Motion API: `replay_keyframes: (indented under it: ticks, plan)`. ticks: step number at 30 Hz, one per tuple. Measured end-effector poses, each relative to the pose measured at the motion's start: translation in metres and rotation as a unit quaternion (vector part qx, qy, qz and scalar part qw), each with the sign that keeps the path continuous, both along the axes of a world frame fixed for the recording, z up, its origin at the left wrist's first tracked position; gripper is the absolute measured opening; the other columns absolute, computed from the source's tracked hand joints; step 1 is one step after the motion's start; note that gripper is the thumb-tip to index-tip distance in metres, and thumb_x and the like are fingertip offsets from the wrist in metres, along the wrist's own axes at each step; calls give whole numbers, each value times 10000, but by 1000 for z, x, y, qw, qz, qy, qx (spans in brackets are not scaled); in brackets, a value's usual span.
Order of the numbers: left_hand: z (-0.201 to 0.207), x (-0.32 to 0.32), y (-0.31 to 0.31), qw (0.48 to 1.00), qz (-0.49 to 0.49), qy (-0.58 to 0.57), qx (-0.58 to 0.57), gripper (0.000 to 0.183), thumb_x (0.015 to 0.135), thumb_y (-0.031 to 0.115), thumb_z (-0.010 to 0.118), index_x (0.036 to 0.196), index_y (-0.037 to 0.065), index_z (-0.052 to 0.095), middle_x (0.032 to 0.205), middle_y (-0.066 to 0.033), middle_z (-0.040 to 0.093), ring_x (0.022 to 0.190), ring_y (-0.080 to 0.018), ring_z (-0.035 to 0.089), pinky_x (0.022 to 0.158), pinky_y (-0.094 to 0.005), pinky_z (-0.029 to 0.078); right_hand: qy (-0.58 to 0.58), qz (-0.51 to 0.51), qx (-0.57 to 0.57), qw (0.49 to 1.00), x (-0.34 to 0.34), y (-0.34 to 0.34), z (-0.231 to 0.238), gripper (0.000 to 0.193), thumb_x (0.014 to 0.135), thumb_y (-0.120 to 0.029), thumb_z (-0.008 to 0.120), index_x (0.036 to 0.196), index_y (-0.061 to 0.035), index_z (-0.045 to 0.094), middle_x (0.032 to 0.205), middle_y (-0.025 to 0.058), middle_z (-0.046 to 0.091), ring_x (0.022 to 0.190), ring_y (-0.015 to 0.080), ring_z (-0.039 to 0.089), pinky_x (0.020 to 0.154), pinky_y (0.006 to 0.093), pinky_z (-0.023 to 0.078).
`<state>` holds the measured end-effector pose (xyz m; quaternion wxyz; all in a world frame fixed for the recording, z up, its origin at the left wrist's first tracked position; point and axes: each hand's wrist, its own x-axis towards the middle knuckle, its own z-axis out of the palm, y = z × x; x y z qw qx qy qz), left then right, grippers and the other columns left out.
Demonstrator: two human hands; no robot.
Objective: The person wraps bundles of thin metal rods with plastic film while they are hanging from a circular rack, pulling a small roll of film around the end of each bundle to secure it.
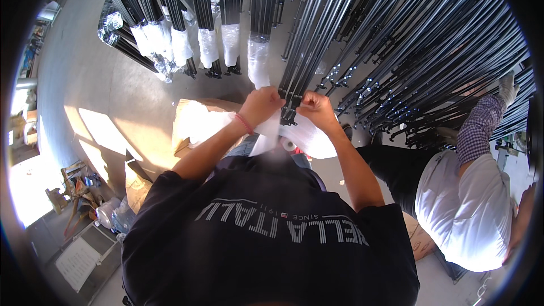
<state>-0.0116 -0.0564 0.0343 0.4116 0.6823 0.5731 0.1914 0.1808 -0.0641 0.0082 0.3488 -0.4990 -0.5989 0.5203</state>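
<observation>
Well, starting at the far left, can see clear plastic jugs (115, 216) low in the view, with sunlight thrown in bright patches across the floor (127, 80). Moving right, come upon several bundles of slim black metal rods, near ends sleeved in crinkled, translucent plastic wrap (230, 41). Below these, notice a cardboard box (182, 128) with white sheeting heaped over it.

Next, reach the left hand (262, 103), with a reddish bracelet (245, 123) at the wrist: see fingers curled inward, knuckles toward the rods, right at the left side of an unwrapped black rod bundle (291, 92). Cannot tell whether fully closed, or whether pinching the white sheet (268, 134) just beneath.

Find that bundle between both hands, running up and away, short fittings at the near end, with white sheeting on either side below. Make out a pale roll (288, 144) lower down, partly covered.

Then meet the right hand (318, 109), close beside the bundle's right side: see thumb and fingers bent and drawn near each other, rather than spread. Cannot tell what, if anything, is pinched there.

Farther right, see a broad pile of black rods (436, 45) and, at its right edge, a co-worker's gloved hand (508, 88), below it a checkered sleeve (481, 127) and white shirt (462, 209).
</observation>
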Motion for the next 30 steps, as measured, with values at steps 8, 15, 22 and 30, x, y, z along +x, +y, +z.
replay_keyframes:
  ticks: [8, 15, 22, 30]
  plan:
    - [-23, 18, -28, 976, 102, -189, -17, 228, 728, 86, 609, 915, -7, 517, 890, -118, 546, 775, -195, 547, 677, -297, 442, 18, -35, 10, 999, 8, 6, -45, 102, 674, 11, 595, 627, -11, 507, 576, 4, 500, 574, 59, 467, 524, 230, 405]
    - [-58, 21, 0, 972, 77, -190, 117, 538, 610, 108, 719, 1056, -9, 443, 1017, -102, 501, 969, -223, 475, 821, -310, 387, 32, -17, -36, 999, 13, 10, -33, 152, 662, 104, 581, 630, -18, 496, 632, -25, 498, 592, 29, 446, 534, 177, 376]
    - [-51, 9, 24, 877, -69, -375, -293, 376, 625, 58, 693, 977, -10, 580, 847, -36, 604, 799, -119, 548, 708, -237, 431, 52, 59, -134, 988, 23, 3, -1, 66, 752, -56, 603, 768, -11, 558, 715, 8, 553, 699, 63, 496, 625, 229, 418]
    - [-43, 15, 22, 883, -97, -360, -283, 414, 646, 116, 704, 1020, 0, 571, 934, -43, 592, 843, -118, 542, 753, -255, 427, 0, 53, -70, 996, 35, -15, 23, 161, 795, -89, 591, 895, 28, 543, 825, 42, 572, 784, 122, 538, 722, 253, 429]
